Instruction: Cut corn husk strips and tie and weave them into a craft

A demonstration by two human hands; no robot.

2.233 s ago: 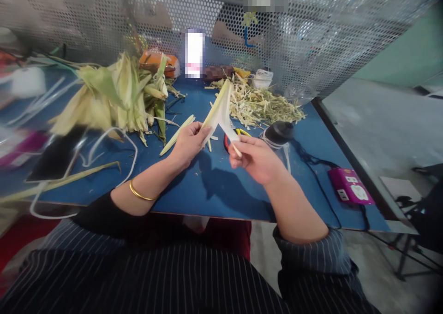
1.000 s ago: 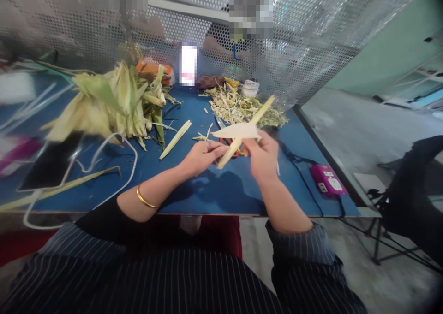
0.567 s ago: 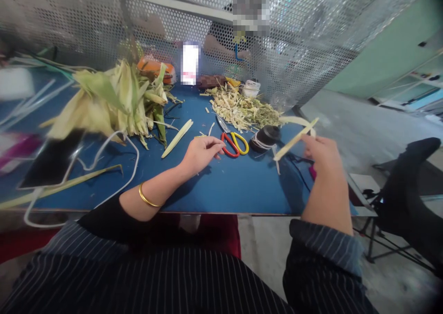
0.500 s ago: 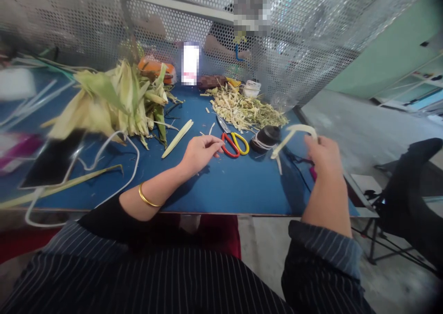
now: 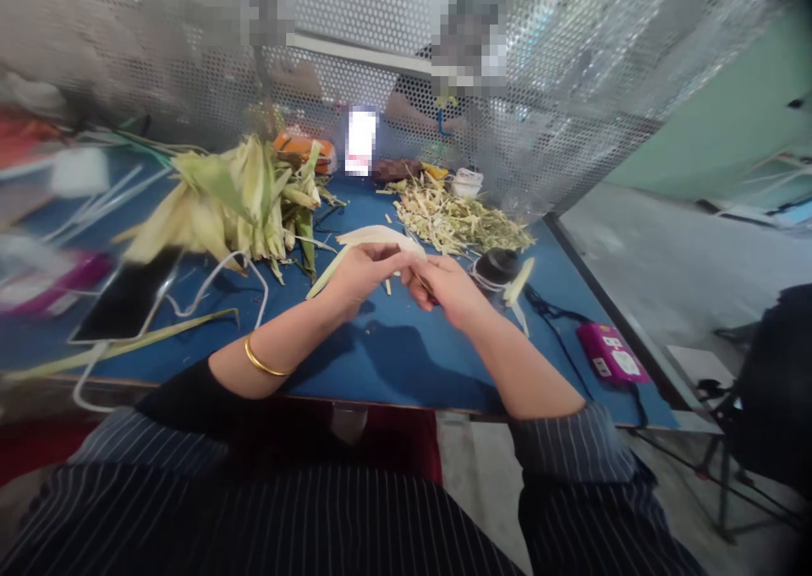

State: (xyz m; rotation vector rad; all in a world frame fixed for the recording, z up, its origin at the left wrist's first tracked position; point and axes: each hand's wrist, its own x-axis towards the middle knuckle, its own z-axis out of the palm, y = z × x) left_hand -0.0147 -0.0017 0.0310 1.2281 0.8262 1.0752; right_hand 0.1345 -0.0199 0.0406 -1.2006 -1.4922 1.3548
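Observation:
Near the middle of the table, my left hand (image 5: 368,276) is closed with thumb and fingers pinching a pale corn husk strip (image 5: 371,234). The strip arches to the left above the fingers. Fingertip to fingertip with it, my right hand (image 5: 452,288) is closed on the husk's right end. Both hands hide the scissors seen earlier. Right of the right hand stands a dark spool of thread (image 5: 496,268), with a narrow piece of husk (image 5: 520,280) lying against its side. Another husk strip (image 5: 323,276) lies partly under my left forearm.
A heap of corn husks (image 5: 234,200) lies at left, near a dark-screened phone (image 5: 130,297) and white cable (image 5: 263,293). Husk shreds (image 5: 450,212) are piled at the back before a perforated metal screen (image 5: 355,73). A purple packet (image 5: 612,354) sits at right.
My right hand has moved left from beyond the spool, bringing a pale husk strip to my left hand. The scissors are now covered, and the purple packet shows fully.

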